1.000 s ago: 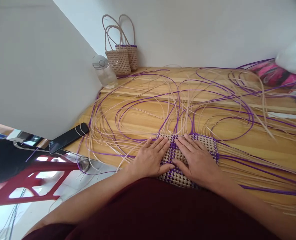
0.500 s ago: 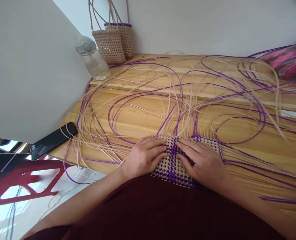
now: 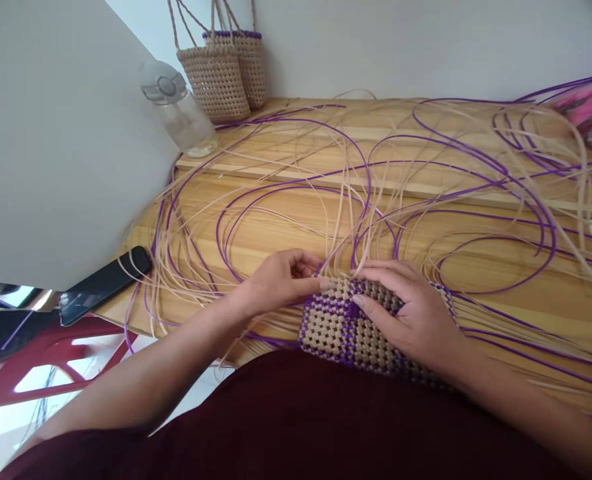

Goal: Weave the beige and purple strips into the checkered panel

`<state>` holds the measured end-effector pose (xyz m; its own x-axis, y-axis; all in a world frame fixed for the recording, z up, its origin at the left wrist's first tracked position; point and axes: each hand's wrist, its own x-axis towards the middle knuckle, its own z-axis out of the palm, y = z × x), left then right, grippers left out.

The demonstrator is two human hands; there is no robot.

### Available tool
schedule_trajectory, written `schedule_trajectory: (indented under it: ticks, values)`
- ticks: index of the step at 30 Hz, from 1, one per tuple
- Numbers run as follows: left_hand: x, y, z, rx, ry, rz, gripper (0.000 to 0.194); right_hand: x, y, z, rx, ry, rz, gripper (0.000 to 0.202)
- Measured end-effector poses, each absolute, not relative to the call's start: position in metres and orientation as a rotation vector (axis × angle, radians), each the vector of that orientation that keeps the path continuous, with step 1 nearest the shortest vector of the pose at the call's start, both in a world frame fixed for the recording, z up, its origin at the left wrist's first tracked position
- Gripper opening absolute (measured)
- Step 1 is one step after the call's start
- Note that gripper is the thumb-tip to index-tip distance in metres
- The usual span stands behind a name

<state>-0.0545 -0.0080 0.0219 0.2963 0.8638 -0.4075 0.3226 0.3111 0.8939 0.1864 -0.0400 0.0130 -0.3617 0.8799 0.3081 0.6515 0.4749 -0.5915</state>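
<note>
Woven panel [image 3: 326, 327], in purple and beige check, lying on the wooden tabletop [image 3: 276, 240] directly before the wearer's dark garment [image 3: 276, 420], which hides part of its near edge. The left hand [image 3: 281, 283] is at the panel's far left corner: its thumb reaches onto the edge and its other fingers curl beyond, leaving a narrow gap; whether they pinch a strand cannot be told. The right hand [image 3: 419, 320] covers the right half of the panel, the thumb resting on the weave and the forefinger set moderately apart from it along the far edge; whether the fingertips grip the weave or a strand is unclear. Pale strands [image 3: 343, 200] and purple strands [image 3: 370, 175] run loose from the panel's margins, looping beyond it and to both sides. Well beyond the panel, to its left, are a clear bottle [image 3: 181, 110] and a beige woven basket [image 3: 213, 83]; a dark phone [image 3: 106, 283] lies to its left. The panel is probably light and pliable, with some spring in the knotted mesh, while the strands look smooth, apt to slide and tangle. A flat hold on the closely woven body, near a side edge, should distort it least.
</note>
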Motion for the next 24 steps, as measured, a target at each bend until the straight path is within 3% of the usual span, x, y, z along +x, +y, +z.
schedule_trajectory:
  ticks: [5, 10, 24]
  values:
    - [-0.055, 0.004, 0.026, 0.669, 1.063, 0.424, 0.044, 0.184, -0.041, 0.011, -1.164, -2.035, 0.585, 0.017]
    - [-0.032, 0.010, 0.026, 0.768, 0.933, 0.304, 0.036, 0.188, -0.041, 0.007, -1.125, -2.015, 0.556, 0.018]
    - [-0.008, -0.003, 0.012, 0.636, 0.969, 0.598, 0.031, 0.187, -0.039, 0.007, -1.141, -1.986, 0.627, 0.004]
